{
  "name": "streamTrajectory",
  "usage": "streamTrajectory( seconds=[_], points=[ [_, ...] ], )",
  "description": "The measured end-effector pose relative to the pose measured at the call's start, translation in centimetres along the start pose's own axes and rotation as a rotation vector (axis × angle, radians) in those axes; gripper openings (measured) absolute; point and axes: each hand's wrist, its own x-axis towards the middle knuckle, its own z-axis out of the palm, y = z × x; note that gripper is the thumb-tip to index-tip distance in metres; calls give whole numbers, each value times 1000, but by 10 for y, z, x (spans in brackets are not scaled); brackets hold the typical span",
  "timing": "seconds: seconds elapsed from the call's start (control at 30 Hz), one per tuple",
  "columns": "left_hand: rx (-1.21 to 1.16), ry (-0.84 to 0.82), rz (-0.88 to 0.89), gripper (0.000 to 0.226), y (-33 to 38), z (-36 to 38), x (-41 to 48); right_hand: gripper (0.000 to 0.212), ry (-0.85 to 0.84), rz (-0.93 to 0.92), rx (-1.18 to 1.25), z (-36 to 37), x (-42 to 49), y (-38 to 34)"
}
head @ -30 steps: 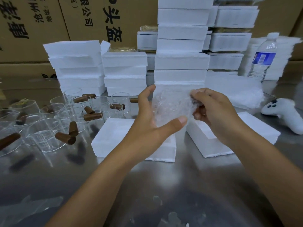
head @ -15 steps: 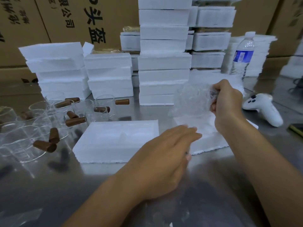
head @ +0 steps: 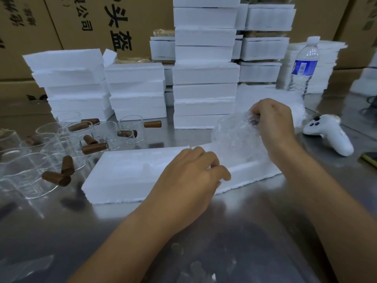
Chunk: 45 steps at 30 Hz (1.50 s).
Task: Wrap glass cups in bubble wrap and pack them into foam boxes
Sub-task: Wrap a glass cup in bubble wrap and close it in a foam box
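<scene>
Wrapped cup (head: 234,139) gripped — carton (head: 142,15) reads 头盔.

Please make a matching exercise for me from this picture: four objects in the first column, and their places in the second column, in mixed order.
Column one:
1. water bottle
2. white controller
3. bubble-wrapped cup
4. bare glass cups

Column two:
a. gripped by the right hand above a foam box
b. lying on the table at the far right
c. standing upright at the back right
d. grouped at the left of the table

Pairs: 1-c, 2-b, 3-a, 4-d.
</scene>
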Motion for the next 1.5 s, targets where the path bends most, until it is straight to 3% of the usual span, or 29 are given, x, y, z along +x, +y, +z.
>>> streamTrajectory(
  seconds=[0.23,0.4,0.63,0.8,0.9,1.03,1.23,1.37,1.5],
  points=[
    [-41,-18,-58,27,-9,-2,-3,21,-283,52,-38,11,-6,5],
    [-101,-16,-165,28,-10,-3,-3,25,-378,145,-233,8,-2,10],
    [-284,54,-374,36,-25,-13,-6,14,-275,4,-563,3,0,19],
    [-250,-168,-548,40,-34,-16,-12,10,-229,-24,-551,0,3,21],
    [-228,-219,-572,49,-32,-16,-11,13,-215,-32,-517,-1,4,21],
    [-209,-243,-554,44,-27,-16,-9,12,-106,-41,-486,-3,7,22],
    [-107,-49,-471,41,-20,-24,-6,22,-49,38,-585,-8,13,29],
    [3,163,-410,32,-14,-37,-5,29,-69,59,-630,-10,13,31],
    [-56,428,-339,25,-7,-53,-4,38,-123,141,-792,-12,12,30]
  ],
)
